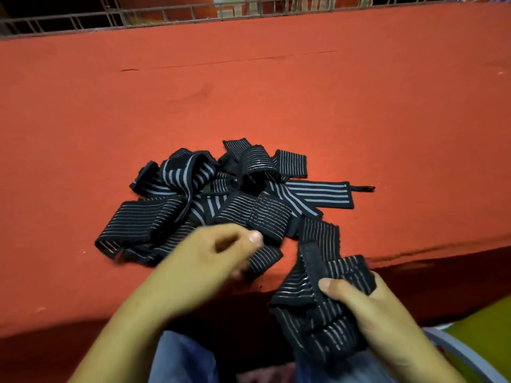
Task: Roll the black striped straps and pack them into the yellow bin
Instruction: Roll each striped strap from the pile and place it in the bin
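Black strap pile [154,217]: one | right hand [381,313] grips strap bundle [312,322] | left hand [210,261] grip unclear

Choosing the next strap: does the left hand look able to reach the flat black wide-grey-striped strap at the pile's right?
Probably yes: the left hand is at the pile's near edge; that strap lies mostly uncovered.
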`<state>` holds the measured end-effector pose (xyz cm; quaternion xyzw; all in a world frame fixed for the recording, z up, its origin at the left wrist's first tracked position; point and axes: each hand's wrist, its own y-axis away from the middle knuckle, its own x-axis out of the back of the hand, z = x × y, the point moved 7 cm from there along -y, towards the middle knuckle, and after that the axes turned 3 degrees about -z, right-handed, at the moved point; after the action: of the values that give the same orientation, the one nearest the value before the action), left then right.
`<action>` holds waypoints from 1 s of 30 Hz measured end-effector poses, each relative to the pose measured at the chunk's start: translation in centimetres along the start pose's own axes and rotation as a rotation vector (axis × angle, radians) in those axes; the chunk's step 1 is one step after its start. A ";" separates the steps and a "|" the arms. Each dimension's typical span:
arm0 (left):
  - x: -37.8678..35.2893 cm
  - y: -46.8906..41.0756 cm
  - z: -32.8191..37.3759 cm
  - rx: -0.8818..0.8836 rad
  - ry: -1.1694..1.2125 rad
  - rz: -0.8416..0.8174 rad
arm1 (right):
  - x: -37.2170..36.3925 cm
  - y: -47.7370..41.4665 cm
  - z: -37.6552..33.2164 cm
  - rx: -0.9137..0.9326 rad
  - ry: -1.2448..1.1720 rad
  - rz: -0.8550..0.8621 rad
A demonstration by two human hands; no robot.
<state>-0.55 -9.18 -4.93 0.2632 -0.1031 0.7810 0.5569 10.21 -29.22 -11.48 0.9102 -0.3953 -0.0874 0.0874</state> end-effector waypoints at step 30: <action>1.2 3.8 -5.2 -0.074 0.593 0.639 | -3.7 4.4 -1.9 0.001 -0.024 -0.359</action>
<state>-5.92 -7.17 -8.20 -0.0379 -0.0429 0.9517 0.3016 5.06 -29.30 -8.30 0.9651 -0.2276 -0.1121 0.0653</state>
